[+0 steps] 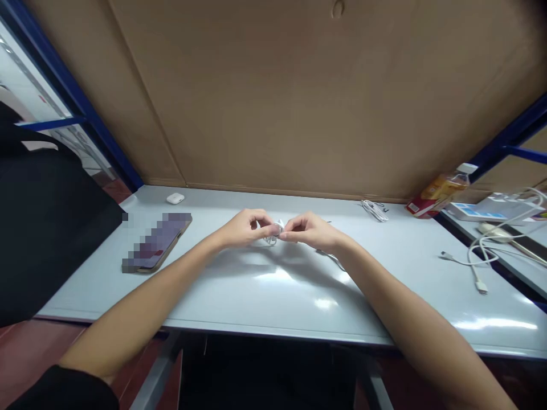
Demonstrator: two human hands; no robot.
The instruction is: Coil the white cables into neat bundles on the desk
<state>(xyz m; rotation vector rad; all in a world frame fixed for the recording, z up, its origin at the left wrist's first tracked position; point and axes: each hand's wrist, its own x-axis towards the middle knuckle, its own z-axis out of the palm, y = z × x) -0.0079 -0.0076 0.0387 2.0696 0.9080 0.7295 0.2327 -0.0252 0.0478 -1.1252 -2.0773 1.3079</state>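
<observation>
Both my hands meet over the middle of the pale grey table [273, 296]. My left hand [245, 226] and my right hand [310, 229] have their fingers pinched together on a small white cable bundle [273, 232] held between them, just above the tabletop. A strand of the white cable [334, 259] trails on the table under my right wrist. How the cable is wound is hidden by my fingers.
A phone [156, 244] lies at the left, a small white earbud case [175, 198] behind it. A coiled white cable [375, 209] and a tipped bottle [440, 192] sit at the back right. Loose white charging cables [474, 262] lie at the right. Cardboard [299, 97] walls the back.
</observation>
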